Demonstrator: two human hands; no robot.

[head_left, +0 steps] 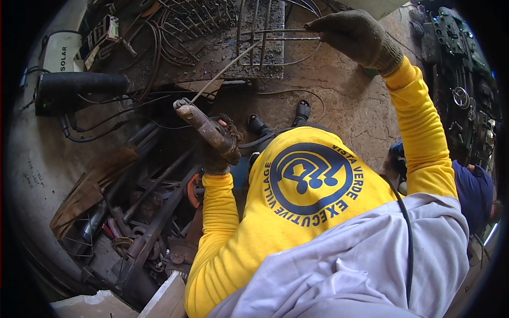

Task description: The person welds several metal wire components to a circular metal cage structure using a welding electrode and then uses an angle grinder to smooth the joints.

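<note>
In a worn glove, my left hand (216, 158) is closed around a brown, battered welding electrode holder (204, 126). A long thin welding rod (225, 69) sticks out of its jaw and slants up to the right, its far end among the bars of a metal frame (264, 32). My right hand (355, 38), in a grey-brown knitted glove, reaches out to the frame's right side. Its fingers are pressed together at the ends of the thin metal rods (289, 38) crossing the bars; the glove hides part of the grip.
The frame rests on a dark, debris-strewn metal worktable (212, 58) with coiled cables (158, 50). A black cylindrical device (82, 87) stands at left. Scrap metal and pipes (154, 212) lie beside my left arm. Another person (474, 191) is at far right, near machinery (461, 79).
</note>
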